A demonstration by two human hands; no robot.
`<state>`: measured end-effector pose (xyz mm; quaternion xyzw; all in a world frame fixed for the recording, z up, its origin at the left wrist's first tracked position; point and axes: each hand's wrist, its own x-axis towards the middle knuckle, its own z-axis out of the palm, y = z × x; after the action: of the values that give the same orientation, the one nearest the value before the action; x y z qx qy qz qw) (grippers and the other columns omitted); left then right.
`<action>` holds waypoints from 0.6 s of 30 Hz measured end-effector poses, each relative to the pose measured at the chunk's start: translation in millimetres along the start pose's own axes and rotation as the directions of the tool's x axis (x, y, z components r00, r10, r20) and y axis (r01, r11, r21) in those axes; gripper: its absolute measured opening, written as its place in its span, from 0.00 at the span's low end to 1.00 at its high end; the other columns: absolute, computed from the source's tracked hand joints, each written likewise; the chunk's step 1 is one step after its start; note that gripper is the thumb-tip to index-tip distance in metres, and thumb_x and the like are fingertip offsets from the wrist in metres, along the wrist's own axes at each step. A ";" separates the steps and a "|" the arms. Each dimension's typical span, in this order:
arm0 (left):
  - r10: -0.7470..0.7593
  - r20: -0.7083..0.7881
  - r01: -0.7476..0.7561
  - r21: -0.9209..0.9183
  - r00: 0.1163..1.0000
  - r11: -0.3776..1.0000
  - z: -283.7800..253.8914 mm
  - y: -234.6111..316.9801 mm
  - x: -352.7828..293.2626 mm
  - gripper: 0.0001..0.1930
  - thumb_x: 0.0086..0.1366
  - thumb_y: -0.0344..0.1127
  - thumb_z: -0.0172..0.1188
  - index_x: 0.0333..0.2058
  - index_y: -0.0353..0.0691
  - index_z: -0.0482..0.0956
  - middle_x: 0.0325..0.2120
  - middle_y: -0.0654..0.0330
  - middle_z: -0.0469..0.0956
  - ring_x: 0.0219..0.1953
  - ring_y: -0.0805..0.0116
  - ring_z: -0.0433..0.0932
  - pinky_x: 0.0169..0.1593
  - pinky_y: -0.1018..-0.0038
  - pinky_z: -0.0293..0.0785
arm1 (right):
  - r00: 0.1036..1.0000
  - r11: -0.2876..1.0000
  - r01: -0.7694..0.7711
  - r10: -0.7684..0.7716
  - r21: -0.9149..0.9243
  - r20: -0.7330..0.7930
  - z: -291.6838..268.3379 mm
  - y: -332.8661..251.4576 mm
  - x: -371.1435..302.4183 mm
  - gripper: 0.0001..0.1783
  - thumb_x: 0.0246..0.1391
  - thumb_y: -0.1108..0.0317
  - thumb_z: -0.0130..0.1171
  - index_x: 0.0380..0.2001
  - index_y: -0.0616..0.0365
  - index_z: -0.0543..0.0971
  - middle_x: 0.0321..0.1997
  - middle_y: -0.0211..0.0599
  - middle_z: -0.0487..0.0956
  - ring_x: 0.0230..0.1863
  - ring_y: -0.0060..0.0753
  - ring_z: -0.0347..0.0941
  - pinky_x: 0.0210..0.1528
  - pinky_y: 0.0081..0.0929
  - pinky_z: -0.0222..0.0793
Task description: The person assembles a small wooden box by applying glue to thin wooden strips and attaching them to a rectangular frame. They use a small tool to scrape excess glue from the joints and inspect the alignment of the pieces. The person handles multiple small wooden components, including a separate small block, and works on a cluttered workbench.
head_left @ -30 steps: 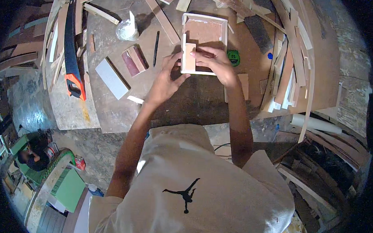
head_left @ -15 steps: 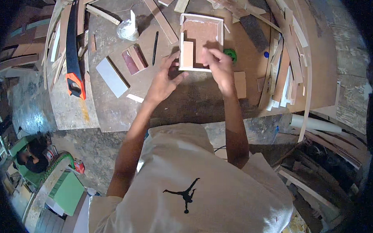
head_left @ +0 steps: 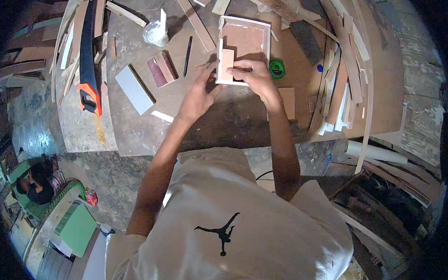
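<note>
A shallow wooden box [head_left: 245,20] with pale raised walls lies at the far middle of the workbench. Inside its near left corner is a small light-brown wooden block [head_left: 227,58]. My left hand [head_left: 199,92] holds the box's near left corner, its fingers bent against the left wall and its thumb near the front edge. My right hand [head_left: 258,79] reaches over the near right part of the box. Its thumb and fingertips close on the right edge of the block; part of the box floor is hidden under this hand.
Left of the box lie a black pencil-like stick [head_left: 188,56], a sanding block [head_left: 162,69], a white-faced board [head_left: 135,89], a glue cup [head_left: 155,34] and a handsaw [head_left: 89,56]. A green tape measure [head_left: 277,69] sits to the right, before piled wood strips [head_left: 342,80]. Another person [head_left: 37,185] sits far left.
My right hand has moved left, from the box's right side onto the block's edge, uncovering the tape measure. My left hand stays at the box's corner.
</note>
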<state>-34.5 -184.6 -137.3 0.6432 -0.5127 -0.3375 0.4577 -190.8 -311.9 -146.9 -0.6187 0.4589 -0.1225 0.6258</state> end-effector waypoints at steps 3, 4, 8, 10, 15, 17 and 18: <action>0.001 -0.016 -0.001 0.018 1.000 1.000 1.0 -5.9 -1.7 0.34 0.56 0.26 0.69 0.61 0.39 0.67 0.52 0.53 0.72 0.47 0.62 0.77 0.52 0.69 0.76 | 1.000 1.000 -0.007 0.006 0.025 0.026 1.5 -1.4 2.4 0.22 0.50 0.63 0.72 0.43 0.70 0.81 0.39 0.40 0.84 0.38 0.25 0.78 0.41 0.22 0.73; -0.005 -0.017 0.004 -0.004 1.000 1.000 1.5 -5.8 -1.7 0.34 0.56 0.26 0.69 0.61 0.39 0.67 0.52 0.53 0.72 0.47 0.62 0.78 0.52 0.69 0.76 | 1.000 1.000 -0.008 0.007 0.019 0.024 1.4 -2.3 2.3 0.23 0.50 0.63 0.72 0.43 0.71 0.81 0.39 0.40 0.84 0.38 0.25 0.78 0.41 0.22 0.73; -0.014 -0.013 0.013 -0.040 1.000 0.999 1.5 -4.0 -1.6 0.34 0.56 0.26 0.69 0.61 0.39 0.67 0.52 0.53 0.72 0.47 0.62 0.78 0.52 0.69 0.75 | 0.999 0.999 -0.026 0.025 0.021 0.032 0.1 -8.3 0.2 0.23 0.50 0.63 0.72 0.43 0.72 0.81 0.39 0.42 0.83 0.38 0.27 0.78 0.42 0.23 0.74; -0.003 -0.010 0.003 -0.031 1.000 1.000 1.0 -5.0 -1.3 0.34 0.56 0.26 0.69 0.61 0.39 0.67 0.53 0.53 0.72 0.48 0.62 0.77 0.53 0.69 0.75 | 0.999 0.999 -0.028 0.026 0.045 0.045 -0.6 -9.4 -0.4 0.23 0.50 0.63 0.71 0.43 0.73 0.80 0.39 0.43 0.83 0.38 0.27 0.79 0.42 0.23 0.75; -0.029 0.004 0.029 -0.030 1.000 0.999 -0.6 -3.7 -0.8 0.33 0.56 0.26 0.69 0.60 0.39 0.68 0.52 0.52 0.72 0.48 0.62 0.77 0.53 0.69 0.75 | 0.997 0.995 -0.051 0.046 0.090 0.064 -1.4 -19.1 -4.0 0.24 0.51 0.64 0.71 0.44 0.75 0.80 0.39 0.44 0.83 0.37 0.28 0.79 0.41 0.23 0.75; 0.000 -0.001 0.000 -0.013 1.000 1.000 -2.3 0.1 0.0 0.33 0.56 0.26 0.69 0.61 0.39 0.68 0.52 0.52 0.72 0.49 0.62 0.77 0.53 0.68 0.76 | 0.998 0.993 -0.049 0.044 0.106 0.043 -0.4 -18.8 -4.7 0.23 0.50 0.65 0.71 0.43 0.74 0.80 0.37 0.43 0.83 0.35 0.28 0.80 0.39 0.23 0.76; 0.014 -0.003 -0.014 -0.005 1.000 1.000 -2.6 0.9 0.3 0.33 0.56 0.26 0.69 0.61 0.39 0.69 0.52 0.52 0.71 0.49 0.62 0.77 0.53 0.68 0.76 | 0.999 0.992 -0.047 0.044 0.113 0.032 0.0 -18.2 -4.6 0.22 0.50 0.65 0.72 0.42 0.73 0.80 0.36 0.42 0.83 0.34 0.28 0.80 0.39 0.24 0.77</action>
<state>-32.3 -184.4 -135.6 0.6391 -0.5156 -0.3344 0.4625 -185.8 -312.3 -128.7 -0.5730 0.4560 -0.1252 0.6694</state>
